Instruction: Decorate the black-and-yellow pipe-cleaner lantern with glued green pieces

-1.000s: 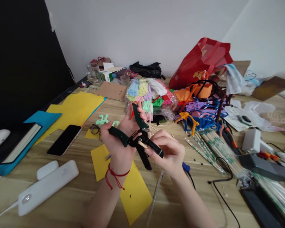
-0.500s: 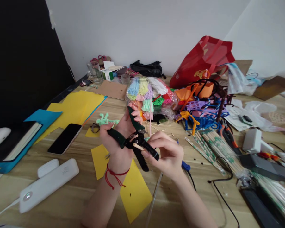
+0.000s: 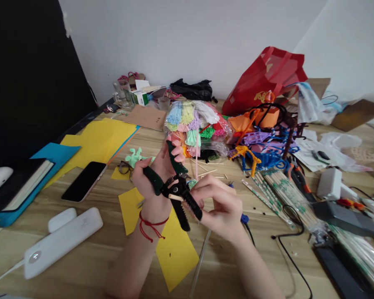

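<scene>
Green-handled pliers [image 3: 180,189] in my left hand [image 3: 152,199], above the table [image 3: 90,265]; handles spread, jaws apart, so no cutting pressure, I judge. Pale wooden piece [image 3: 175,198] at the jaws, near the pivot. Right hand [image 3: 221,207]: fingers bent at the jaws; grip cannot be told. Containers: clear plastic bag [image 3: 208,147], multicoloured fuzzy bundles [image 3: 193,137] inside; red bag [image 3: 252,89] behind, contents hidden.
</scene>
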The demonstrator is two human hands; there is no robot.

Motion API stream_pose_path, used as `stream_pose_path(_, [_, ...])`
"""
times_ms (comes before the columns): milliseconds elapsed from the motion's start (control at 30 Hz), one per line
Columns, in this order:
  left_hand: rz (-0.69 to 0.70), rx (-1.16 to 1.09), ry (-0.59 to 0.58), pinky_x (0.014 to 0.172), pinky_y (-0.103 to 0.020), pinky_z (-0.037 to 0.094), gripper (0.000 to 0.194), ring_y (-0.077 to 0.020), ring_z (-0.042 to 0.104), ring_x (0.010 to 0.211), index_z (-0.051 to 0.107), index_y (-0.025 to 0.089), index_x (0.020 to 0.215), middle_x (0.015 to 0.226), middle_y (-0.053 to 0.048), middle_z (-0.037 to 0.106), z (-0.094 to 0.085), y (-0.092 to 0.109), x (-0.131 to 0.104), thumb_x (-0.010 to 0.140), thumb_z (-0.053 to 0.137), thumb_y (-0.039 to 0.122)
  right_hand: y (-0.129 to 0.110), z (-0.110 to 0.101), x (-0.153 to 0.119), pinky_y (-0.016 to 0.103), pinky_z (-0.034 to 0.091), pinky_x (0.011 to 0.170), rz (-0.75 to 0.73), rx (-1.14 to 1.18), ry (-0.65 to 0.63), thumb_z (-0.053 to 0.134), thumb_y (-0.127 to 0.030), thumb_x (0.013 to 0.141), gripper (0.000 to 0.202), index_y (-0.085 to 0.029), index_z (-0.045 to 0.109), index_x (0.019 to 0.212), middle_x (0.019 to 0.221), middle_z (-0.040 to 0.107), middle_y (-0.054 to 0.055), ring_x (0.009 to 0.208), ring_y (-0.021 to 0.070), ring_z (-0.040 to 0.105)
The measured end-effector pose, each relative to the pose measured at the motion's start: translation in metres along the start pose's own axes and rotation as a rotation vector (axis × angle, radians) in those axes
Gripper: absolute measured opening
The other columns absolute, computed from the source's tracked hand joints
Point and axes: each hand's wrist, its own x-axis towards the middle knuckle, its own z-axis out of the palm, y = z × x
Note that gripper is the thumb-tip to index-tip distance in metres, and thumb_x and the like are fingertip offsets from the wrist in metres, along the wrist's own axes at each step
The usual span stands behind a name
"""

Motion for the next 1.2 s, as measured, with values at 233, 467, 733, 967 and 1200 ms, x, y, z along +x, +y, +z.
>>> stream_pose_path(233, [-0.028,0.037,-0.023,0.068,-0.034,0.053,0.057,-0.0188,0.054,0.067,0.057,0.015,0.114,0.086,-0.008,0.053,0.002,-0.002,0.001,0.061,0.041,0.030,-0.002,-0.003,-0.001,0.025,0.045,0.052,-0.016,-0.158,-0.006,0.072,-0.009,0.083,0.015,-0.020,0.063,0.088,0.076,0.062,0.003,0.063,0.0130,0.055])
stream_pose_path(467, [0.013,-0.003,0.020,0.055,-0.026,0.046,0.045,-0.0160,0.054,0.062,0.060,0.015,0.101,0.081,-0.007,0.053,0.003,-0.004,0.001,0.063,0.040,0.031,0.000,-0.002,0.001,0.025,0.041,0.050,0.031,-0.207,0.076,0.072,-0.011,0.083,0.017,-0.022,0.061,0.077,0.062,0.054,-0.002,0.058,0.0122,0.051])
stream_pose_path(733, [0.157,0.004,0.148,0.058,-0.025,0.051,0.037,-0.0163,0.058,0.067,0.057,0.014,0.095,0.087,-0.010,0.056,0.015,-0.004,-0.017,0.070,0.040,0.035,-0.004,0.001,0.003,0.028,0.045,0.055,0.157,-0.133,0.123,0.073,-0.015,0.081,0.024,-0.021,0.056,0.066,0.060,0.057,-0.002,0.060,0.0141,0.056])
stream_pose_path(967, [0.231,0.020,0.226,0.061,-0.027,0.054,0.042,-0.0189,0.059,0.073,0.054,0.012,0.101,0.092,-0.012,0.056,0.026,-0.001,-0.033,0.076,0.040,0.043,-0.005,0.003,0.002,0.028,0.050,0.058,0.198,-0.002,0.123,0.075,-0.015,0.080,0.020,-0.021,0.060,0.067,0.065,0.067,0.001,0.062,0.0149,0.061])
stream_pose_path(1200, [0.240,0.022,0.253,0.060,-0.027,0.052,0.043,-0.0187,0.058,0.071,0.052,0.014,0.103,0.090,-0.011,0.057,0.032,0.001,-0.039,0.080,0.037,0.047,-0.004,0.003,0.002,0.028,0.053,0.059,0.220,0.063,0.087,0.076,-0.016,0.081,0.015,-0.021,0.067,0.070,0.065,0.070,0.001,0.063,0.0151,0.064])
